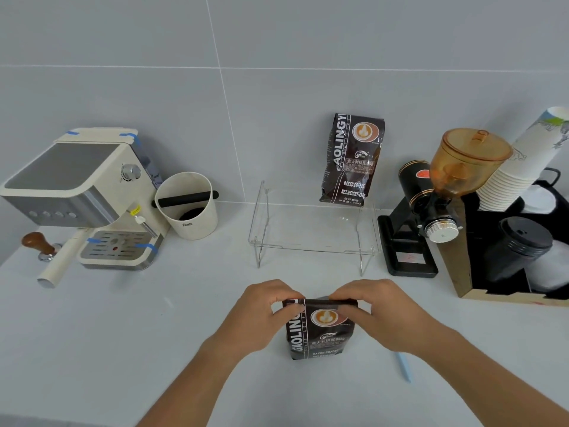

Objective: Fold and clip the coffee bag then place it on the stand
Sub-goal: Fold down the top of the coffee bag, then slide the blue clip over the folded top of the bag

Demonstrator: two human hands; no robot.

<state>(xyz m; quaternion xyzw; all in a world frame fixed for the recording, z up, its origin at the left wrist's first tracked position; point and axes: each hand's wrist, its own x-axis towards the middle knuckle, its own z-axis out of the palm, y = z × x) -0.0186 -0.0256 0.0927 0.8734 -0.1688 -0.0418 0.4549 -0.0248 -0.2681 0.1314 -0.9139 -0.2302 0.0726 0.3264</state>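
Observation:
A dark coffee bag (pixel 318 337) stands upright on the white counter, close in front of me. My left hand (pixel 264 306) pinches its top left corner. My right hand (pixel 372 306) pinches the top right, with the thumb over the front of the bag. The bag's top edge looks folded down under my fingers. A light blue clip (pixel 404 366) lies on the counter to the right of the bag, under my right forearm. Behind the bag stands the clear acrylic stand (pixel 261 229). A second coffee bag (pixel 352 160) stands on its back right part and leans on the wall.
A cream espresso machine (pixel 80 195) with a tamper (pixel 40 245) and a knock box (pixel 186 204) occupies the left. A black grinder (pixel 431 204) with an amber hopper and a box (pixel 462 269) holding paper cups and lids stand at the right.

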